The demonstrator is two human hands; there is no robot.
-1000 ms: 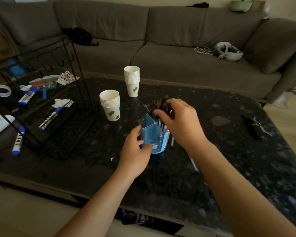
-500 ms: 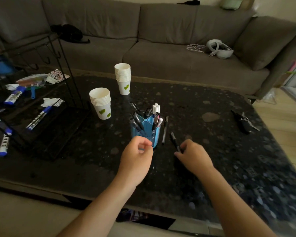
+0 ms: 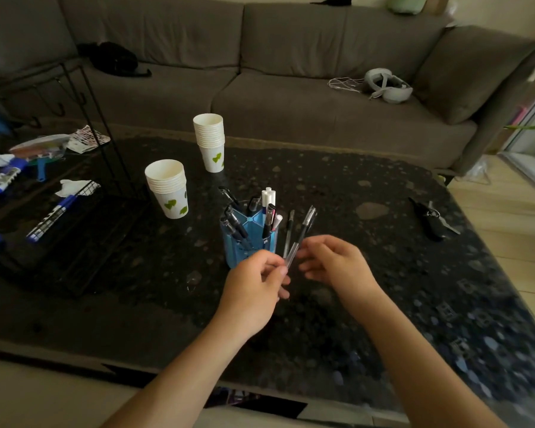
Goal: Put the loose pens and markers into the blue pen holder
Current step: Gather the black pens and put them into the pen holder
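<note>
Left hand (image 3: 254,282): pinching the lower, clear end of a pen (image 3: 300,236) between thumb and fingertips.
Right hand (image 3: 334,261): hovering just beside that same end, fingers loosely curled; whether it is touching the barrel cannot be told.
Pen axis: running up and away from the hands, dark capped end uppermost, tilting slightly to the right.
Blue pen holder (image 3: 249,239): standing upright on the dark counter (image 3: 383,273), already crowded with pens and markers (several leaning outward).
Key relation: the holder is lying just ahead and left of the held pen — nearer the left hand.
Remaining item: a second dark pen (image 3: 288,233) is lying on the counter just beside the holder's right wall.
Judgement: next move is probably a short leftward carry, then a drop into the holder.
</note>
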